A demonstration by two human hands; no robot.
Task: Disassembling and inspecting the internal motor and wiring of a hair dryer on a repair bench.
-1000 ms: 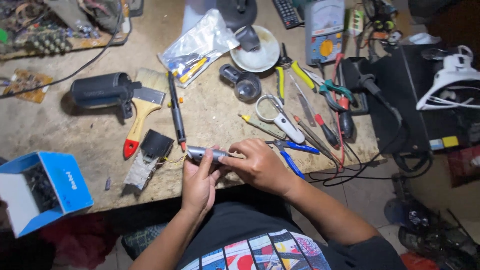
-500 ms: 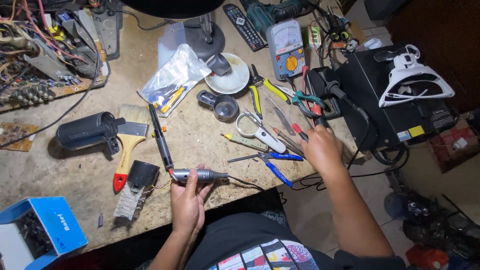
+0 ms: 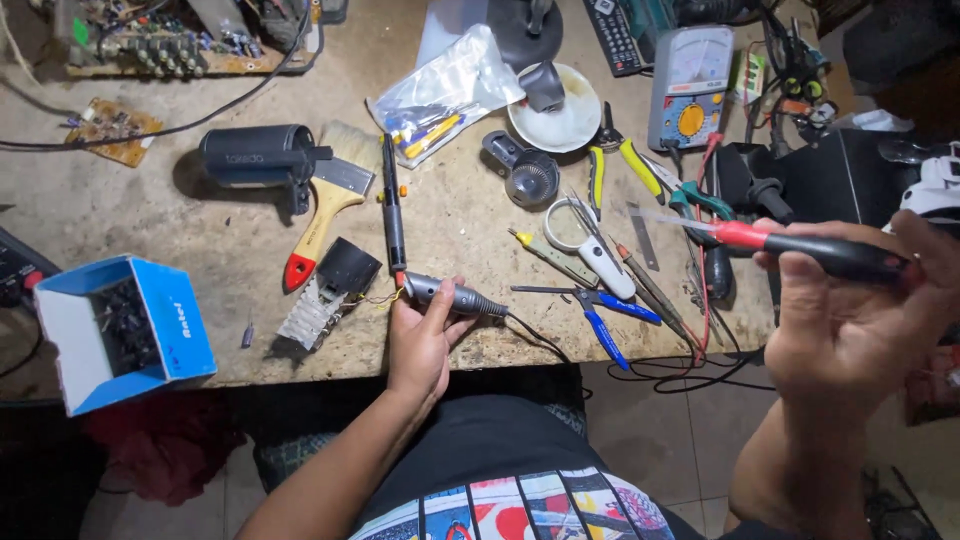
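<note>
My left hand [image 3: 420, 345] grips a grey ribbed cable plug [image 3: 452, 296] at the front edge of the worn workbench [image 3: 120, 220]; a black cable runs off it to the right. A small black part with thin wires [image 3: 345, 272] lies just left of the plug. My right hand [image 3: 850, 330] is raised off the bench at the right, close to the camera, and holds a screwdriver with a black and red handle [image 3: 800, 248], its shaft pointing left. White-handled scissors [image 3: 585, 240] and blue-handled pliers [image 3: 610, 320] lie between the two hands.
An open blue box [image 3: 120, 330] of small dark parts stands at front left. A black cylinder [image 3: 255, 155], a paintbrush [image 3: 325, 205], a clear bag of tools [image 3: 440, 95], a white dish [image 3: 570, 115], a multimeter [image 3: 690, 95], circuit boards [image 3: 150, 40] and a black case [image 3: 850, 180] crowd the bench.
My right hand left the plug, reached to the tools at the right, and now holds a screwdriver lifted near the camera. My left hand stays on the plug.
</note>
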